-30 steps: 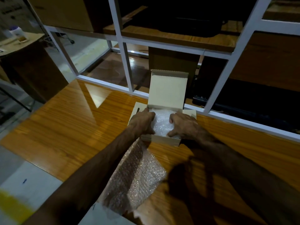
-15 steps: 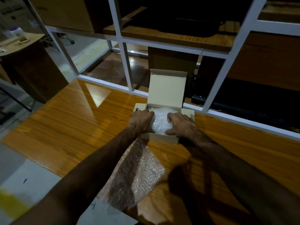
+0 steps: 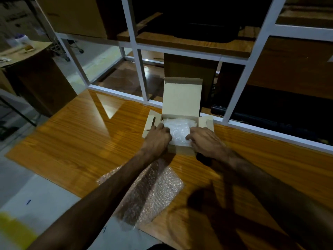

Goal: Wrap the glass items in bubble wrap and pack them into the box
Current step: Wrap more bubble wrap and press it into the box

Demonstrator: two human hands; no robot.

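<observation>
A small cardboard box (image 3: pixel 182 150) sits on the wooden tabletop (image 3: pixel 81 141) near its far edge, just in front of a white metal frame (image 3: pixel 142 76). Its lid (image 3: pixel 182 98) stands upright at the far side, and two side flaps, the left flap (image 3: pixel 150 123) and the right flap (image 3: pixel 206 122), are folded outward. Inside lies a bubble-wrapped bundle (image 3: pixel 179 129), pale and crinkled, filling most of the opening; its long axis looks to run left to right across the box, though the hands cover both ends and whatever is wrapped inside cannot be made out.

The left hand (image 3: pixel 157 139) reaches over the box's near left corner, its fingers (image 3: pixel 163 128) bent down against the left end of the bundle. The right hand (image 3: pixel 205 141) mirrors it at the near right corner, fingers (image 3: pixel 191 135) curled down onto the right end of the wrap. Both hands press the bundle between them; whether the fingers truly grip it or only push on it cannot be told, since the frame is dim and slightly blurred.

Nearer the person, a loose sheet of bubble wrap (image 3: pixel 155 193) lies flat on the tabletop, partly under the left forearm and hanging over the near edge. A larger brown carton (image 3: pixel 77 15) stands on a shelf of the frame at upper left
</observation>
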